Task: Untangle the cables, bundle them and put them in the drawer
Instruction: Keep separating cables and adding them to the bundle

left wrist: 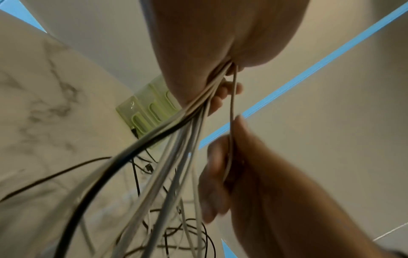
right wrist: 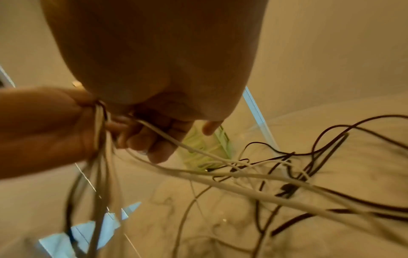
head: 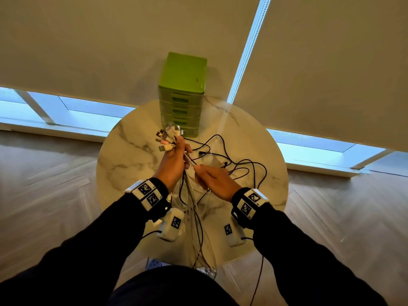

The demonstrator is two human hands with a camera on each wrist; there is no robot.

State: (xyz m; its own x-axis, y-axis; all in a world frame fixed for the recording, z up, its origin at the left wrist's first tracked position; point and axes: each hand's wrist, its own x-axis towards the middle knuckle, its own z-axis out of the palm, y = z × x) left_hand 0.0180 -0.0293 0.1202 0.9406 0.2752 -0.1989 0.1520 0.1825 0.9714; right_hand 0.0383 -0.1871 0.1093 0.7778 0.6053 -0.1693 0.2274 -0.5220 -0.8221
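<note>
My left hand (head: 176,157) grips a bundle of white and black cables (head: 192,204) just below their USB plugs (head: 166,135), which fan out above the fist. The strands hang down past the table's near edge. In the left wrist view the bundle (left wrist: 176,132) leaves the fist (left wrist: 220,52). My right hand (head: 212,177) pinches one white cable (left wrist: 232,104) that runs up into the left fist. Loose black cables (head: 242,164) lie tangled on the table to the right. A green drawer unit (head: 182,93) stands at the table's far side, its drawers closed.
The round marble table (head: 123,155) carries everything. Behind it are roller blinds (head: 110,40) over low windows, with a bead chain (head: 247,51) hanging at the right. Wooden floor (head: 44,184) surrounds the table. A white power strip (head: 154,262) lies on the floor below.
</note>
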